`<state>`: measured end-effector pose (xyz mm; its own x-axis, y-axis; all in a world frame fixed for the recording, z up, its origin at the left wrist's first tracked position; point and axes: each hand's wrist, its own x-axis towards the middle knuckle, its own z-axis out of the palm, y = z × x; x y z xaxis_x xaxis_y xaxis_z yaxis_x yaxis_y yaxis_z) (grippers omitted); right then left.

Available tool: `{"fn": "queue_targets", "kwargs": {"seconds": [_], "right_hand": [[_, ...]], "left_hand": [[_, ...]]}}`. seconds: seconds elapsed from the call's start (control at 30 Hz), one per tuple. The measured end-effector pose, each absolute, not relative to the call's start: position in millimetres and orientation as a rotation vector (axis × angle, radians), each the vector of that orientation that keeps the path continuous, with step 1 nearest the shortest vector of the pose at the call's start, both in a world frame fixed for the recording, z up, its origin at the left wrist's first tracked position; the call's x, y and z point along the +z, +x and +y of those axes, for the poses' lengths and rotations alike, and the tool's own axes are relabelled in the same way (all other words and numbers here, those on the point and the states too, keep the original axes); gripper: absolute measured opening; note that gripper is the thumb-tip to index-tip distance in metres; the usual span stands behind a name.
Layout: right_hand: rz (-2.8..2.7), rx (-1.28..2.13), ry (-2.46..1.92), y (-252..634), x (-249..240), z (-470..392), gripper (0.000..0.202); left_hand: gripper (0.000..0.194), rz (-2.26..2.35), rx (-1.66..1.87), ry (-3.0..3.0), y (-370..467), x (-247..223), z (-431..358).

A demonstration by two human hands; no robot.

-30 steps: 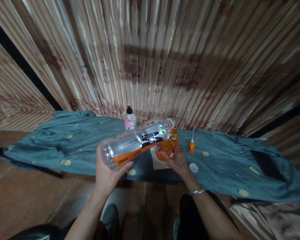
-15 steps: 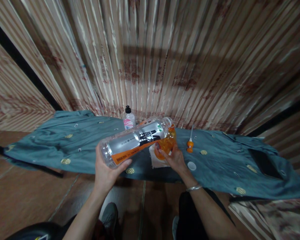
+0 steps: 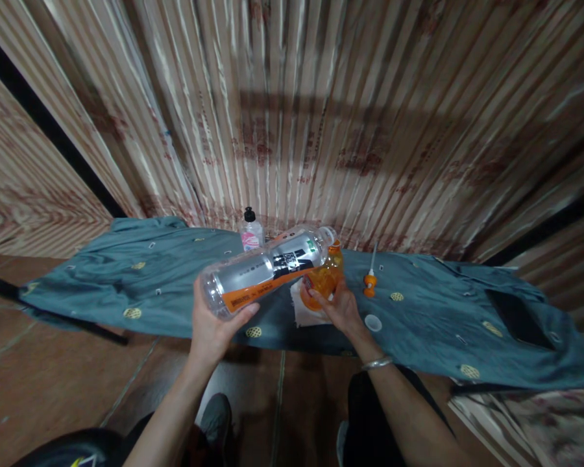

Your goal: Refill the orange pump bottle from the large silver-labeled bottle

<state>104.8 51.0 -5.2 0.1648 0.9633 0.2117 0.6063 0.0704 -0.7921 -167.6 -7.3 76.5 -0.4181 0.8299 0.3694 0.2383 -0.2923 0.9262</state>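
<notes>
My left hand (image 3: 219,324) is wrapped round the base end of a large clear bottle (image 3: 272,266) with a silver and orange label. The bottle lies tilted, its open mouth at the upper right, over the top of an orange bottle (image 3: 325,280). My right hand (image 3: 339,305) grips that orange bottle from its right side, above a white cloth (image 3: 302,312). Whether liquid is passing between the two cannot be made out.
On the teal-covered table (image 3: 175,292) stand a bottle with a black cap (image 3: 251,232) and an orange nozzle with a thin tube (image 3: 370,283). A white round cap (image 3: 372,323) lies nearer. A dark flat phone-like object (image 3: 518,318) is at the right. Behind hangs a striped curtain (image 3: 302,117).
My left hand has moved slightly right and up with the base of the clear bottle. My right hand and the orange bottle have stayed nearly still.
</notes>
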Motion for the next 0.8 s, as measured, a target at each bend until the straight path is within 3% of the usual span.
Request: {"fn": "queue_targets", "kwargs": {"seconds": [0.8], "right_hand": [[-1.550,0.538,-1.606,104,-5,50,0.066]], "left_hand": [[0.099,1.407,1.710,1.275,-172,52,-15]]}}
